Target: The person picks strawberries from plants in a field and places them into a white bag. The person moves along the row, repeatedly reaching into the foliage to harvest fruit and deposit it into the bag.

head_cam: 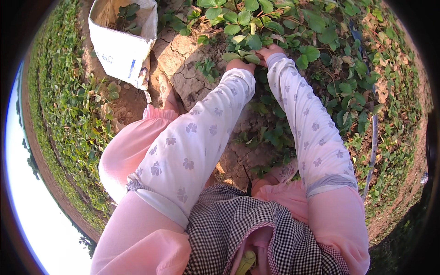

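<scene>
My left hand (241, 64) grips a small bunch of strawberry leaves (240, 56), whose pale undersides partly show above the fingers. Close beside it, my right hand (271, 51) reaches in at the edge of the strawberry plants (275, 29). Its fingers bend toward the held leaves, and foliage hides part of them, so its grip is unclear. Both forearms wear white oversleeves (213, 127) with a grey flower print.
An open white sack (123, 51) with some cut leaves (129, 15) inside stands at the upper left. Cracked dry soil (187, 65) lies beside it. A drip irrigation hose (374, 137) runs along the plant row at right. My bare foot (167, 91) is near the sack.
</scene>
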A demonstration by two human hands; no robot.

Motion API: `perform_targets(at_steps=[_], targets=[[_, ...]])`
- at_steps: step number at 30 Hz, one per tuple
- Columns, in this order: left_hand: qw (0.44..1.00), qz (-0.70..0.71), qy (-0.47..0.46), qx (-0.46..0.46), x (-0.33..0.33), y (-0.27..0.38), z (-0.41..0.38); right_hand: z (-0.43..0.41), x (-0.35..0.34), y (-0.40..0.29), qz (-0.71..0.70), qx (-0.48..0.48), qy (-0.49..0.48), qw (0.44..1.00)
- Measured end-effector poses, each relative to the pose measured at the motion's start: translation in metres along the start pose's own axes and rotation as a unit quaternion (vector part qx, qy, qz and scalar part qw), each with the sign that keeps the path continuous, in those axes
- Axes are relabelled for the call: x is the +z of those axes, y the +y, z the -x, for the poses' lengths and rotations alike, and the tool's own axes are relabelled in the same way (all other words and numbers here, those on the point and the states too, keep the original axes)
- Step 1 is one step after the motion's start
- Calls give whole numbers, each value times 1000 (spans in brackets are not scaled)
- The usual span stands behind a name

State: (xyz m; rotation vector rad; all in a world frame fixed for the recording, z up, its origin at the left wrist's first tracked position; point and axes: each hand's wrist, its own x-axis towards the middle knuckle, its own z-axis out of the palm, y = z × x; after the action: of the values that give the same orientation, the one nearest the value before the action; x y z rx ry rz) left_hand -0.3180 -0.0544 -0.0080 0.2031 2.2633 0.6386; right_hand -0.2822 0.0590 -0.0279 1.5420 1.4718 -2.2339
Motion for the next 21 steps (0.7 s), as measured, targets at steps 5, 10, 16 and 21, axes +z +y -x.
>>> perform_targets(at_steps=[5, 10, 16, 21], targets=[[985, -162, -65, 9, -2, -2, -22, -8, -2, 5, -21, -5, -25, 999], [952, -283, -71, 88, -10, -1, -33, 0, -5, 3, -27, -1, -28, 999], [836, -471, -217, 182, -25, -2, -19, 4, 0, 1, -24, -1, -33, 999], [839, -316, -301, 324, -46, -51, -1, 1, -5, 5, -49, -14, -25, 998]])
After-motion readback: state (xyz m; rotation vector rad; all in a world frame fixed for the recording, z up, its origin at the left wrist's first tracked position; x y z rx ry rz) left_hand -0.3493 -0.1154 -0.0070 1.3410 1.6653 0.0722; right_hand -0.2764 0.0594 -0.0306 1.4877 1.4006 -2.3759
